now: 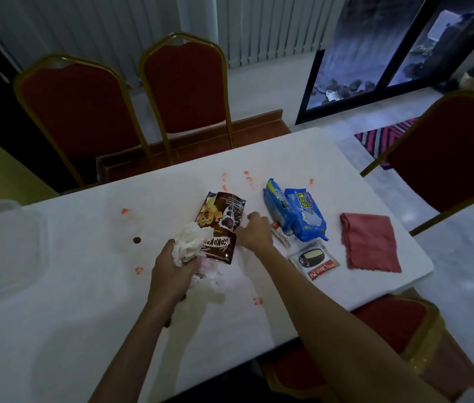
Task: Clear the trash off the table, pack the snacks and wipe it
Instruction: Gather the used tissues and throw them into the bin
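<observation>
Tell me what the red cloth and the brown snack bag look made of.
Red cloth: soft matte fabric, maybe microfibre; it lies folded with wavy edges. Brown snack bag: likely glossy printed plastic film, creased and reflecting light.

Two arms of one person show, both bare along all of their visible length, from the picture's lower edge to the fingers. The left forearm (pixel 139 330) is slim and straight-sided, narrowing a little at the wrist. The back of the left hand (pixel 171 264) looks smooth, its knuckles a low ridge. The right forearm (pixel 332 312) looks longer and broader toward the lower right corner, where the wide lens stretches it. The right hand (pixel 254 235) looks small and rounded. In the dim light the nails and finer marks are too soft to tell
</observation>
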Action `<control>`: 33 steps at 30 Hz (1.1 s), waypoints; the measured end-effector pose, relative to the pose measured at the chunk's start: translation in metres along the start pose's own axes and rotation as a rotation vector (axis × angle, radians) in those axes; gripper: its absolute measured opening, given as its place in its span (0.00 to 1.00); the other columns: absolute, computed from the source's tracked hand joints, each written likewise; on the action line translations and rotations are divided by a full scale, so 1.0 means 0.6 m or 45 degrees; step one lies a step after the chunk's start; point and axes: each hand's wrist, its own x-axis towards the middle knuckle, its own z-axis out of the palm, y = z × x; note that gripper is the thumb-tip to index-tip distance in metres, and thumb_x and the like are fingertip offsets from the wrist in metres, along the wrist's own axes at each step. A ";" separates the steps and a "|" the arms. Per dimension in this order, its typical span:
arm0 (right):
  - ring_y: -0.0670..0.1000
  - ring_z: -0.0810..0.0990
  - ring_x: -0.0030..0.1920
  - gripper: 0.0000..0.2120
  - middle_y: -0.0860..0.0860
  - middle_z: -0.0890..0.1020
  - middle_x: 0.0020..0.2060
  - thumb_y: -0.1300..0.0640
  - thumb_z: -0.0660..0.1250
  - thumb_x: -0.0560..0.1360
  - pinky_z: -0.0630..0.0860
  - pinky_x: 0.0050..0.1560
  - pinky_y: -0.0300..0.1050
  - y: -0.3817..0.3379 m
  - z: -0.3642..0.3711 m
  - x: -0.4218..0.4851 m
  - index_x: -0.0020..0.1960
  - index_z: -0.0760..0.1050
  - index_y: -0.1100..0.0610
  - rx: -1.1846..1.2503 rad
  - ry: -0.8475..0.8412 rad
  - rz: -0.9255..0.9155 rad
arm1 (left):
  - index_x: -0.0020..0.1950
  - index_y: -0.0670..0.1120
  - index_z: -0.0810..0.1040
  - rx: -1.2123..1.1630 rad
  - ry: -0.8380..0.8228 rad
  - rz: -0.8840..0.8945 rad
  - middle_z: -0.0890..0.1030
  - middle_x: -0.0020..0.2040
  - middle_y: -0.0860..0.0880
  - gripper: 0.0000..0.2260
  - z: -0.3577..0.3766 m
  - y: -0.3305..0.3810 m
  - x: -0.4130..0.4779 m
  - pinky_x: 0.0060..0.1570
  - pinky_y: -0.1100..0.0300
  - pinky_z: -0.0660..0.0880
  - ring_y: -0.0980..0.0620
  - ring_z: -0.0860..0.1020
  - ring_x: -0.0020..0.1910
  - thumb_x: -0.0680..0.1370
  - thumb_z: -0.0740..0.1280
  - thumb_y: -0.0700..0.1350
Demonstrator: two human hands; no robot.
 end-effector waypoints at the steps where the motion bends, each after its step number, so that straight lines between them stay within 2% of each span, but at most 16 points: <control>1: 0.59 0.69 0.67 0.24 0.58 0.70 0.66 0.55 0.68 0.75 0.72 0.64 0.54 0.003 -0.014 0.004 0.70 0.68 0.59 -0.055 0.101 -0.040 | 0.56 0.59 0.76 0.004 0.009 0.001 0.83 0.53 0.54 0.18 0.000 -0.001 -0.001 0.48 0.42 0.82 0.47 0.83 0.50 0.68 0.72 0.54; 4: 0.58 0.68 0.67 0.22 0.58 0.71 0.66 0.59 0.65 0.75 0.70 0.66 0.56 0.032 -0.059 0.020 0.68 0.70 0.59 -0.207 0.424 -0.102 | 0.59 0.56 0.76 0.007 0.030 0.003 0.83 0.54 0.52 0.17 0.001 0.001 -0.005 0.46 0.43 0.83 0.48 0.82 0.50 0.71 0.73 0.51; 5: 0.59 0.68 0.67 0.20 0.57 0.72 0.65 0.59 0.65 0.75 0.69 0.65 0.57 0.043 -0.072 0.026 0.67 0.72 0.59 -0.253 0.468 -0.104 | 0.60 0.55 0.76 0.009 0.038 0.000 0.83 0.54 0.52 0.17 0.003 0.000 -0.006 0.46 0.43 0.83 0.48 0.82 0.49 0.72 0.74 0.49; 8: 0.59 0.66 0.67 0.17 0.54 0.73 0.66 0.58 0.67 0.73 0.65 0.66 0.59 0.069 -0.101 0.038 0.62 0.77 0.56 -0.438 0.363 -0.133 | 0.58 0.54 0.77 0.013 0.029 0.010 0.83 0.53 0.52 0.16 0.015 0.001 -0.009 0.50 0.44 0.82 0.48 0.82 0.50 0.72 0.74 0.47; 10: 0.58 0.67 0.67 0.15 0.52 0.74 0.64 0.55 0.71 0.72 0.67 0.63 0.58 0.078 -0.116 0.041 0.58 0.79 0.55 -0.475 0.303 -0.176 | 0.58 0.53 0.76 0.014 0.003 0.008 0.83 0.53 0.52 0.16 0.026 0.001 -0.011 0.51 0.46 0.81 0.48 0.82 0.51 0.72 0.75 0.47; 14: 0.56 0.78 0.56 0.15 0.53 0.81 0.57 0.59 0.67 0.74 0.78 0.51 0.53 0.100 -0.138 0.028 0.61 0.79 0.56 -0.216 0.292 -0.310 | 0.63 0.50 0.76 0.034 -0.033 0.021 0.81 0.57 0.47 0.20 0.042 0.003 -0.016 0.54 0.46 0.80 0.46 0.80 0.54 0.72 0.75 0.47; 16: 0.52 0.80 0.48 0.12 0.52 0.84 0.52 0.61 0.65 0.77 0.78 0.45 0.47 0.119 -0.143 0.012 0.58 0.80 0.57 -0.104 0.350 -0.363 | 0.62 0.52 0.76 0.021 -0.044 0.017 0.81 0.56 0.47 0.21 0.044 0.000 -0.018 0.55 0.44 0.80 0.46 0.81 0.53 0.71 0.75 0.48; 18: 0.48 0.78 0.45 0.09 0.49 0.83 0.48 0.62 0.64 0.77 0.77 0.39 0.44 0.148 -0.144 -0.002 0.53 0.82 0.57 -0.050 0.379 -0.394 | 0.61 0.53 0.77 0.003 -0.061 -0.003 0.83 0.55 0.49 0.20 0.047 -0.004 -0.020 0.53 0.43 0.81 0.46 0.82 0.52 0.70 0.75 0.46; 21: 0.49 0.80 0.48 0.10 0.46 0.82 0.48 0.61 0.64 0.76 0.80 0.43 0.48 0.199 -0.146 -0.013 0.52 0.82 0.52 -0.068 0.325 -0.317 | 0.61 0.53 0.78 -0.039 -0.085 -0.009 0.83 0.54 0.50 0.21 0.056 -0.004 -0.022 0.53 0.42 0.81 0.47 0.82 0.52 0.69 0.75 0.46; 24: 0.52 0.81 0.46 0.09 0.50 0.84 0.48 0.59 0.64 0.76 0.81 0.43 0.50 0.242 -0.154 -0.015 0.51 0.82 0.52 -0.210 0.260 -0.205 | 0.62 0.53 0.78 -0.060 -0.103 0.012 0.83 0.55 0.51 0.22 0.073 -0.001 -0.028 0.55 0.43 0.80 0.47 0.82 0.54 0.69 0.75 0.44; 26: 0.53 0.80 0.45 0.09 0.52 0.83 0.47 0.56 0.63 0.75 0.81 0.43 0.51 0.256 -0.162 -0.017 0.50 0.80 0.52 -0.366 0.131 -0.141 | 0.63 0.53 0.77 -0.083 -0.135 0.006 0.83 0.56 0.51 0.23 0.088 -0.001 -0.035 0.56 0.43 0.80 0.48 0.82 0.54 0.69 0.75 0.43; 28: 0.54 0.79 0.49 0.12 0.52 0.82 0.50 0.49 0.64 0.74 0.81 0.46 0.53 0.259 -0.169 -0.020 0.54 0.79 0.52 -0.518 -0.022 -0.133 | 0.61 0.53 0.78 -0.108 -0.165 -0.003 0.84 0.55 0.51 0.23 0.103 -0.002 -0.041 0.56 0.42 0.80 0.48 0.82 0.54 0.68 0.76 0.43; 30: 0.56 0.78 0.53 0.17 0.52 0.81 0.54 0.44 0.64 0.73 0.79 0.50 0.53 0.260 -0.177 -0.026 0.58 0.76 0.51 -0.586 -0.077 -0.127 | 0.61 0.52 0.78 -0.130 -0.176 -0.009 0.84 0.54 0.50 0.22 0.116 0.000 -0.050 0.55 0.42 0.80 0.47 0.83 0.53 0.68 0.75 0.43; 33: 0.57 0.78 0.55 0.17 0.53 0.81 0.56 0.46 0.64 0.75 0.78 0.50 0.51 0.257 -0.190 -0.038 0.60 0.75 0.53 -0.672 -0.100 -0.122 | 0.60 0.51 0.78 -0.169 -0.176 -0.006 0.84 0.53 0.50 0.20 0.132 0.003 -0.067 0.55 0.43 0.80 0.48 0.83 0.52 0.70 0.74 0.40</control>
